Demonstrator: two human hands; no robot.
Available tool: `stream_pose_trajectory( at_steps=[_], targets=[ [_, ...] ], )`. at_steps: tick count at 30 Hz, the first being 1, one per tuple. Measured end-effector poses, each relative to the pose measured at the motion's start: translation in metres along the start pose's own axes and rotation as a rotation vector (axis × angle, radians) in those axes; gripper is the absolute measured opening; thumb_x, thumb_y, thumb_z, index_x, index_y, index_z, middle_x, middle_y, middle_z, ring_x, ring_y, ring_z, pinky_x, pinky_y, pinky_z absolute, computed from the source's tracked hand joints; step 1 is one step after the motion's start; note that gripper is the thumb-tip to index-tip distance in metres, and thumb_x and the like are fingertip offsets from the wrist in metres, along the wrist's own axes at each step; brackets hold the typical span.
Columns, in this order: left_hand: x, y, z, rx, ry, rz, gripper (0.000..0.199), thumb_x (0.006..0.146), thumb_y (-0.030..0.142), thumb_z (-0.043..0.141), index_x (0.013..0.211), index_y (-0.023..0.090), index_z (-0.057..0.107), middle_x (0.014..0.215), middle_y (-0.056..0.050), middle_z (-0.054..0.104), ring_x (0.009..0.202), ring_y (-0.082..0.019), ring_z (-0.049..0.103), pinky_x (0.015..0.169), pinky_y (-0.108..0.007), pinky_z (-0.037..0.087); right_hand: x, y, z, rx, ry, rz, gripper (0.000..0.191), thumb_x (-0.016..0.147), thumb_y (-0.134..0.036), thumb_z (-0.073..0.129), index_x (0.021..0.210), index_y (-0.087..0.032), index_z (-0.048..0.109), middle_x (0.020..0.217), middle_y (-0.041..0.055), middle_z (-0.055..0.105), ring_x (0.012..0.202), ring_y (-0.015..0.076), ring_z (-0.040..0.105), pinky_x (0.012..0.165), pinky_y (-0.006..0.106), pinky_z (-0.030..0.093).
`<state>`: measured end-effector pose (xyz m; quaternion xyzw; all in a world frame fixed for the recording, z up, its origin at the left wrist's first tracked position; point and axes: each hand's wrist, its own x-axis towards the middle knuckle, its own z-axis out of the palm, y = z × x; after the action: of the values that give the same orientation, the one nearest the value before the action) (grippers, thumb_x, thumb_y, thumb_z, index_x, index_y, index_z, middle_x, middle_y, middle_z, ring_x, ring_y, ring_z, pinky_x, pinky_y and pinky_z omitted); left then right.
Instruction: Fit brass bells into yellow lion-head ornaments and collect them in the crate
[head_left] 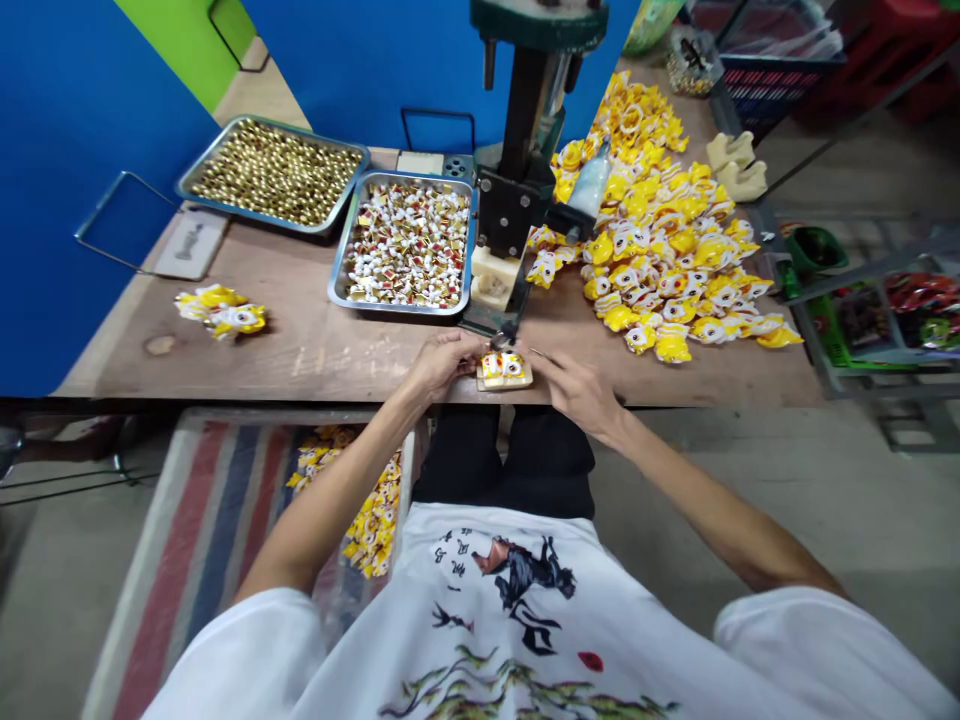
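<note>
At the table's front edge, a small yellow-and-white plastic animal piece (502, 364) lies in a cream block-shaped holder (504, 384). My left hand (444, 364) is at the left of this holder, its fingers pressed together by the piece; what they hold, if anything, is hidden. On the other side my right hand (576, 392) is closed, with a thin dark sliver showing at its fingertips, too small to name. Just behind the holder stands a dark press machine (517, 200), with another cream block (493, 278) at its base.
A metal tray of small gold pieces (277, 172) and a tray of white, red and gold bits (405, 245) stand left of the press. A large heap of yellow-and-white pieces (667, 250) spreads at right; a few more (223, 312) lie at left. Below is a filled box (409, 470).
</note>
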<state>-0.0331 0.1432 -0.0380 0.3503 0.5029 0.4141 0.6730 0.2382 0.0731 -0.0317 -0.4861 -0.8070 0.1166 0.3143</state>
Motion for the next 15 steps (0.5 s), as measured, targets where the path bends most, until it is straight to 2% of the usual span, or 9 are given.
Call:
stream_pose_trajectory(
  at_steps=[1,2,5,6,8,10,12,14,15],
  targets=[
    [0.0,-0.002,0.0,0.0,-0.004,0.001,0.027,0.052,0.026,0.088,0.058,0.017,0.063,0.061,0.0,0.061,0.06,-0.01,0.054,0.058,-0.023,0.046,0.0,0.003,0.002,-0.002,-0.057,0.002,0.064,0.104,-0.016,0.048,0.162,-0.033,0.069,0.119,0.0089,0.081,0.107,0.0283,0.078,0.105,0.042,0.066],
    [0.0,-0.004,0.0,0.0,-0.009,0.005,0.029,0.053,0.026,0.089,0.059,0.017,0.063,0.061,0.0,0.061,0.059,-0.01,0.054,0.058,-0.023,0.046,-0.001,0.006,0.002,-0.003,-0.048,0.01,0.067,0.103,-0.013,0.048,0.164,-0.034,0.067,0.121,0.0086,0.081,0.109,0.028,0.078,0.106,0.042,0.065],
    [-0.005,-0.011,0.001,0.004,-0.026,0.041,0.031,0.057,0.03,0.093,0.063,0.017,0.065,0.063,0.0,0.064,0.06,-0.009,0.055,0.06,-0.022,0.047,-0.003,0.016,-0.005,-0.012,0.188,0.046,0.074,0.103,-0.008,0.045,0.171,-0.035,0.058,0.133,0.009,0.078,0.125,0.0295,0.073,0.114,0.044,0.06],
    [-0.008,-0.011,0.0,0.018,-0.038,0.051,0.033,0.058,0.032,0.095,0.067,0.017,0.067,0.065,-0.001,0.066,0.06,-0.01,0.057,0.06,-0.022,0.047,-0.004,0.02,-0.007,-0.035,0.223,0.049,0.076,0.103,-0.006,0.046,0.172,-0.035,0.057,0.133,0.009,0.077,0.125,0.0293,0.072,0.114,0.044,0.06],
    [-0.01,-0.005,-0.007,0.069,-0.057,0.1,0.038,0.063,0.041,0.098,0.08,0.018,0.072,0.069,-0.002,0.069,0.059,-0.012,0.059,0.059,-0.024,0.049,-0.007,0.034,-0.007,-0.129,0.189,0.049,0.079,0.099,-0.003,0.047,0.17,-0.035,0.058,0.125,0.0088,0.076,0.119,0.0279,0.072,0.108,0.043,0.06],
    [-0.003,0.015,-0.025,0.168,-0.026,0.242,0.044,0.071,0.051,0.096,0.093,0.018,0.076,0.071,-0.002,0.071,0.057,-0.014,0.06,0.059,-0.026,0.049,-0.009,0.05,-0.001,-0.261,0.134,0.048,0.078,0.096,-0.001,0.049,0.165,-0.033,0.065,0.118,0.0092,0.073,0.112,0.0272,0.07,0.103,0.042,0.059],
    [0.015,0.051,-0.059,0.329,0.13,0.478,0.041,0.082,0.054,0.089,0.096,0.017,0.077,0.073,-0.002,0.071,0.059,-0.015,0.06,0.061,-0.028,0.049,-0.011,0.065,0.009,-0.375,0.126,0.044,0.073,0.095,-0.002,0.051,0.159,-0.03,0.071,0.117,0.0108,0.071,0.11,0.0286,0.067,0.1,0.044,0.057],
    [0.043,0.098,-0.105,0.553,0.414,0.689,0.031,0.091,0.046,0.08,0.092,0.016,0.077,0.077,-0.004,0.072,0.067,-0.017,0.062,0.068,-0.03,0.051,-0.013,0.074,0.02,-0.442,0.155,0.04,0.069,0.096,-0.004,0.054,0.158,-0.028,0.072,0.122,0.0129,0.07,0.112,0.0308,0.065,0.099,0.046,0.055],
    [0.059,0.123,-0.131,0.67,0.585,0.748,0.025,0.094,0.039,0.075,0.091,0.015,0.077,0.08,-0.006,0.073,0.073,-0.018,0.064,0.073,-0.031,0.052,-0.014,0.077,0.024,-0.458,0.179,0.041,0.069,0.096,-0.005,0.055,0.158,-0.028,0.071,0.125,0.0137,0.069,0.113,0.0317,0.064,0.1,0.047,0.054]
  ],
)
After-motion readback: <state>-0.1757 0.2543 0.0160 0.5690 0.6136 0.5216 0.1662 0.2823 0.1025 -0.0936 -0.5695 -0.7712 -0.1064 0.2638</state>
